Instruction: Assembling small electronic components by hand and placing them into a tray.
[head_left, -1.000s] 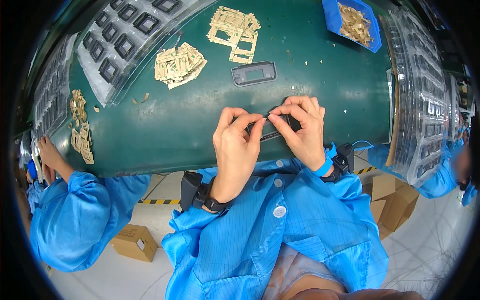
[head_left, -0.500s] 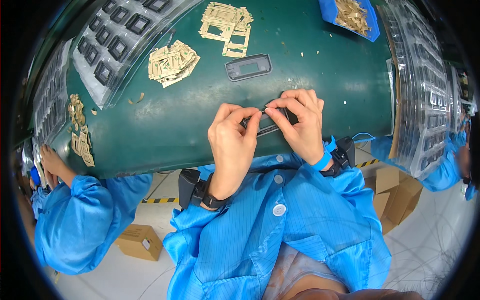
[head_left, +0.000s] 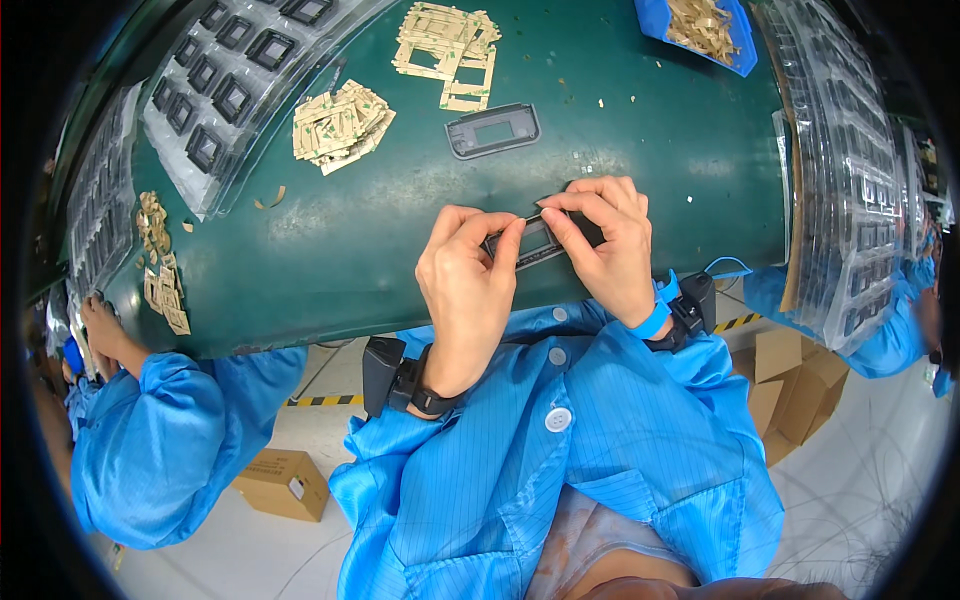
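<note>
A dark green counter curves across the view, with other workers in blue coats at its left and right ends. At its near edge both of the person's hands close on one small dark rectangular frame: the left hand pinches its left end between thumb and forefinger, and the right hand pinches its top right edge, fingertips pressed together on a thin strip that seems to lie along the frame. Whether that strip is going on or coming off cannot be told. Just beyond the hands a second dark frame lies flat and alone. Farther off sit two heaps of tan backing sheets, many with their windows cut out, which suggests a good number of pieces handled. Clear trays of dark frames line the far left, more trays the right, and a blue bin of tan scraps sits far right.
</note>
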